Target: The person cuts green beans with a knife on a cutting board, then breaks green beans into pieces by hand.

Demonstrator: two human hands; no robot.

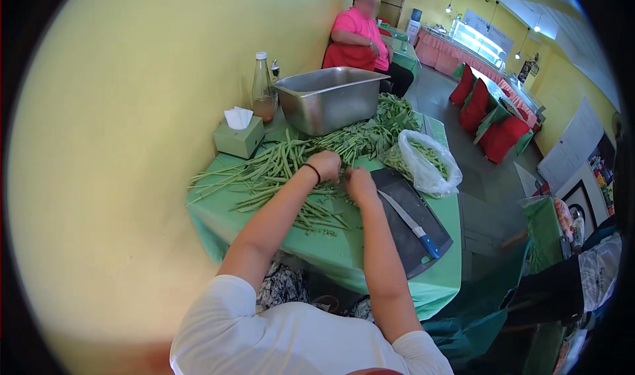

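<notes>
Long green beans [278, 170] lie heaped across the green table [344, 252], most stalks running roughly parallel from its left edge toward the middle, with a looser pile farther back. Both hands meet over the heap: the left hand [325, 165] and right hand [360, 183] close together, fingers curled down among the stalks.

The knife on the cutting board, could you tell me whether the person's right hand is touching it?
Apart. The head view shows the right hand among the green beans, with bare cutting board between it and the knife.
</notes>
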